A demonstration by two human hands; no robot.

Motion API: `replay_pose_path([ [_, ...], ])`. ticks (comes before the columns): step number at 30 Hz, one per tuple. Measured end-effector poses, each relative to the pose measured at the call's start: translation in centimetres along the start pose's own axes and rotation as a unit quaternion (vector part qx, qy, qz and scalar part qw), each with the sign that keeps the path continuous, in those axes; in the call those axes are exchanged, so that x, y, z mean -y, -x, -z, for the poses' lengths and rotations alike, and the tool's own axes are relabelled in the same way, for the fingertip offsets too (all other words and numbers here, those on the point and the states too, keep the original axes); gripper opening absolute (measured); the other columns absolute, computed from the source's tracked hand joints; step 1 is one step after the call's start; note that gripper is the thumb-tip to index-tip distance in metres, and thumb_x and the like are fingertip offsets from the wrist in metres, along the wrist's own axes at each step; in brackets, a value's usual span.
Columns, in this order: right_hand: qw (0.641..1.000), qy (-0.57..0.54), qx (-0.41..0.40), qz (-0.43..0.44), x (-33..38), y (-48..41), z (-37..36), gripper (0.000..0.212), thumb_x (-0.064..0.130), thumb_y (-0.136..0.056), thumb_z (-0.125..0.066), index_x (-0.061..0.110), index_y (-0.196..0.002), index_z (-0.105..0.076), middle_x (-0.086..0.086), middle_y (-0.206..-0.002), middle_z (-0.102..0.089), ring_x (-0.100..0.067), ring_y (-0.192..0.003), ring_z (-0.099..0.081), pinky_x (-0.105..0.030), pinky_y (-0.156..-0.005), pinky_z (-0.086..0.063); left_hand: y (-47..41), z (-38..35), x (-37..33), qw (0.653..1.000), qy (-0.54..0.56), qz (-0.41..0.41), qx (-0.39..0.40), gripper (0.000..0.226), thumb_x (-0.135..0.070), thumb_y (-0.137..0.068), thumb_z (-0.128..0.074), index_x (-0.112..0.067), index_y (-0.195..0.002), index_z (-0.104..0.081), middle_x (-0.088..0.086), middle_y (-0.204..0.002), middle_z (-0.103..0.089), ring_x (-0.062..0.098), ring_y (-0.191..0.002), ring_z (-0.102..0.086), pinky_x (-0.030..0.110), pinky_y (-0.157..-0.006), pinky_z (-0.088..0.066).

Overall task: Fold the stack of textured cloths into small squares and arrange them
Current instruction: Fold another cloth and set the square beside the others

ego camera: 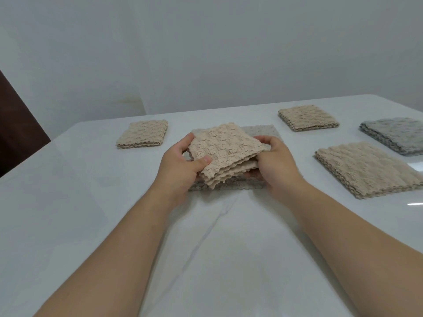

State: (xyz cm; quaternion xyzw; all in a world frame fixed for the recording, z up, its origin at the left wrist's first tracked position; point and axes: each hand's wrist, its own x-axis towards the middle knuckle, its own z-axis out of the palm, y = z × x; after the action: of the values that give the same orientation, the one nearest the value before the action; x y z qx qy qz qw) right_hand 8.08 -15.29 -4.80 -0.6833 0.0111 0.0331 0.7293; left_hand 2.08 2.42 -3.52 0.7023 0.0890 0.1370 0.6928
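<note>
Two hands: my left hand [180,165] and right hand [274,165] both grip one folded beige cloth [225,154], thumbs pressed on top.
Cloth position: held just above a grey cloth [258,131] lying flat mid-table [91,202].
Cloth attitude: layered square, turned so one corner points toward me.
Around: left square [142,133], far square [307,117], grey square [393,136], larger beige pile [370,170]; all well apart.
Obstruction: my hands cover the cloth's side edges.
Background: dark brown panel [16,124] at left.
</note>
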Motion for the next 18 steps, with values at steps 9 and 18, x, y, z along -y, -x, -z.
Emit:
replay_pose_path([
  [9,0.984,-0.063,0.165,-0.011,0.7,0.2,1.4,0.056,-0.020,-0.091,-0.052,0.016,-0.134,-0.049,-0.020,-0.110,-0.074,-0.029,-0.087,-0.075,-0.034,-0.065,-0.062,-0.4,1.1,-0.5,1.000,0.020,0.010,-0.004,0.074,0.012,-0.087,-0.069,-0.018,-0.151,-0.047,-0.013,-0.128,-0.059,0.006,-0.089,-0.074,0.023,-0.063,-0.057],
  [18,0.975,-0.059,0.189,-0.104,1.5,-0.3,2.7,0.029,0.037,-0.100,-0.054,0.014,-0.117,-0.060,-0.013,-0.102,-0.075,-0.031,-0.086,-0.069,-0.042,-0.076,-0.059,0.0,1.3,-0.8,0.999,0.016,-0.016,0.040,0.075,0.017,-0.086,-0.060,-0.030,-0.144,-0.055,-0.011,-0.127,-0.068,0.020,-0.097,-0.075,0.035,-0.083,-0.061],
])
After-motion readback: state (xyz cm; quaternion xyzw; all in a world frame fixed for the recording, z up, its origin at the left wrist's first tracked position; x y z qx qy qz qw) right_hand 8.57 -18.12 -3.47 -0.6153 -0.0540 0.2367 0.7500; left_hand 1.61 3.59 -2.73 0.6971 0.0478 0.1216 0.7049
